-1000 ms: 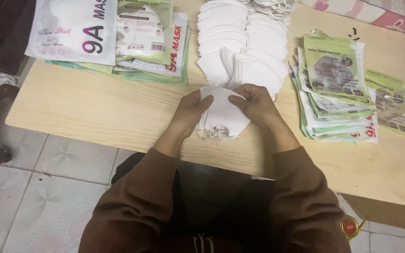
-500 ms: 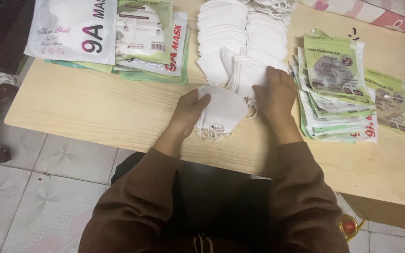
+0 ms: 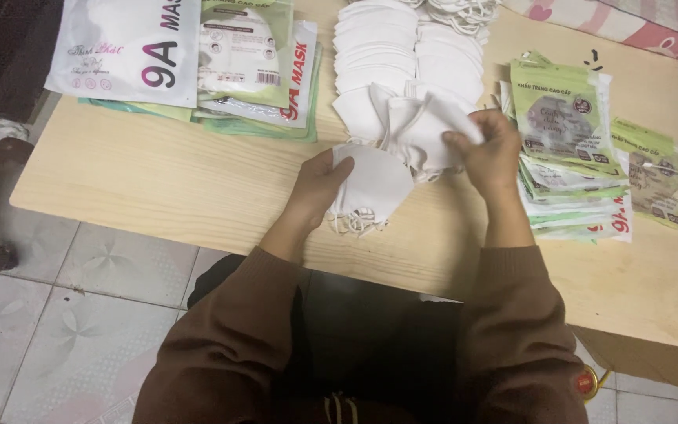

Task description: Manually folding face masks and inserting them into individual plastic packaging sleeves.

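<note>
Left hand [image 3: 319,182] resting on a small stack of white masks [image 3: 370,188] on the wooden table [image 3: 158,180], fingers pressed together against its left edge. Right hand [image 3: 492,153] just right of that stack, slightly raised, thumb and fingers pinching one white mask [image 3: 433,126]. Behind the stack, rows of loose white masks [image 3: 378,47]. Far left of the stack, white and green packets [image 3: 190,55]; right of it, a pile of green packets [image 3: 570,141].
</note>
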